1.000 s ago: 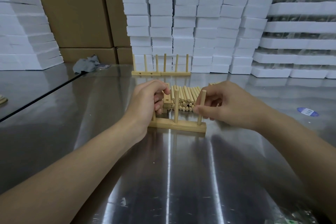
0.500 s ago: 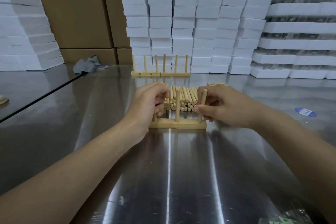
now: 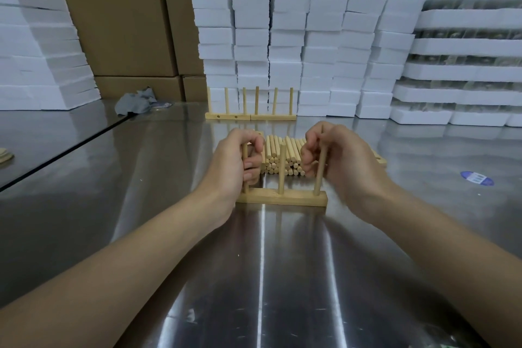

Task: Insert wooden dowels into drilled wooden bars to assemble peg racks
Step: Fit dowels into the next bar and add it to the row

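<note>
On the bar (image 3: 282,198) (middle dowel (image 3: 281,168) untouched), the left hand (image 3: 234,162) has its grip curled round the left dowel (image 3: 244,151); the right hand (image 3: 339,155) likewise clasps the right dowel (image 3: 320,175).

Looks forward and down from head height, wide-angled, onto a shiny steel tabletop (image 3: 282,277). Sits near, with the left hand (image 3: 234,161) and right hand (image 3: 339,158) at mid-frame. Faces stacked white foam blocks (image 3: 288,22) at the far edge.

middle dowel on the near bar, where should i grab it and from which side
Pinch the middle dowel near its top, coming from above. It stands upright in the bar and its top end is free, while the left hand and right hand hold the outer dowels on either side.
</note>
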`<state>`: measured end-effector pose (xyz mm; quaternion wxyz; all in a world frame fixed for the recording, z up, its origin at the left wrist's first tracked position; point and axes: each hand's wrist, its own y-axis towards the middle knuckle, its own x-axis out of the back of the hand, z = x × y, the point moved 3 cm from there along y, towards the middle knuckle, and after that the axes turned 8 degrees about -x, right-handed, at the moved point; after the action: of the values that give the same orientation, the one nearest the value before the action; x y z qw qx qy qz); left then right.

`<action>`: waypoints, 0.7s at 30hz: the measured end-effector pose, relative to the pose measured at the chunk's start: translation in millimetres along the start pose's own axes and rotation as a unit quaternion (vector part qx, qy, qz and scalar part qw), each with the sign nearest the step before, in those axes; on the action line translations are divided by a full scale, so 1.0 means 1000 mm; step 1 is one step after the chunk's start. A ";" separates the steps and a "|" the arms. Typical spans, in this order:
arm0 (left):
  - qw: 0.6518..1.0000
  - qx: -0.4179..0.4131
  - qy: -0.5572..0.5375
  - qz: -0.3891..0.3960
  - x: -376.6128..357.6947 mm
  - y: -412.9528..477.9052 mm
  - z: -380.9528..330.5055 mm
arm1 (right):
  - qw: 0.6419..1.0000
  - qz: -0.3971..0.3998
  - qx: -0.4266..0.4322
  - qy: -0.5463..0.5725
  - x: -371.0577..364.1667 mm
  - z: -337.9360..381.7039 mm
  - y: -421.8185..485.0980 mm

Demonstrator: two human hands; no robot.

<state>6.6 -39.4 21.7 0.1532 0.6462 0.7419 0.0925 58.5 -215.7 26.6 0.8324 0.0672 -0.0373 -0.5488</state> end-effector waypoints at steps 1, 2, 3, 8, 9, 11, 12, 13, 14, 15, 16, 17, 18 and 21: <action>1.000 -0.001 0.000 0.001 -0.001 0.000 0.000 | 1.000 -0.006 -0.004 0.017 -0.002 -0.002 -0.001; 1.000 -0.004 0.000 0.001 -0.001 -0.001 0.000 | 1.000 -0.014 -0.005 0.025 -0.005 -0.003 -0.001; 1.000 -0.008 0.000 0.000 -0.001 -0.001 0.000 | 0.999 -0.023 -0.003 0.029 -0.007 -0.004 -0.001; 1.000 -0.018 -0.011 -0.017 0.000 0.001 0.002 | 0.999 -0.050 -0.004 0.019 -0.013 -0.001 0.000; 1.000 -0.019 -0.009 -0.019 0.000 0.002 0.003 | 0.998 -0.052 -0.004 0.017 -0.013 0.000 0.000; 1.000 -0.018 -0.006 -0.021 -0.001 0.002 0.003 | 0.998 -0.058 -0.004 0.026 -0.012 -0.001 0.001; 1.000 -0.018 -0.008 -0.020 -0.002 0.003 0.003 | 0.998 -0.058 -0.001 0.030 -0.012 -0.002 0.001; 1.000 -0.017 -0.011 -0.019 -0.002 0.003 0.003 | 0.998 -0.056 0.005 0.028 -0.012 -0.003 0.002; 1.000 -0.017 -0.012 -0.018 -0.002 0.003 0.003 | 0.998 -0.051 0.014 0.021 -0.012 -0.004 0.002; 1.000 -0.017 -0.012 -0.017 -0.001 0.002 0.003 | 0.999 -0.044 0.023 0.014 -0.013 -0.004 0.003; 1.000 -0.017 -0.012 -0.015 -0.001 0.002 0.003 | 0.999 -0.037 0.031 0.011 -0.012 -0.004 0.003; 1.000 -0.017 -0.013 -0.013 -0.002 0.002 0.002 | 0.999 -0.033 0.035 0.014 -0.012 -0.005 0.003; 1.000 -0.017 -0.012 -0.010 -0.002 0.001 0.002 | 0.999 -0.033 0.037 0.020 -0.011 -0.006 0.003; 1.000 -0.018 -0.010 -0.004 -0.003 0.002 0.003 | 0.998 -0.031 0.039 0.029 -0.011 -0.008 0.003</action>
<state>9.3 -42.0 19.8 0.1728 0.6410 0.7412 0.0992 57.8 -203.7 19.4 0.8126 0.1169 -0.0323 -0.5700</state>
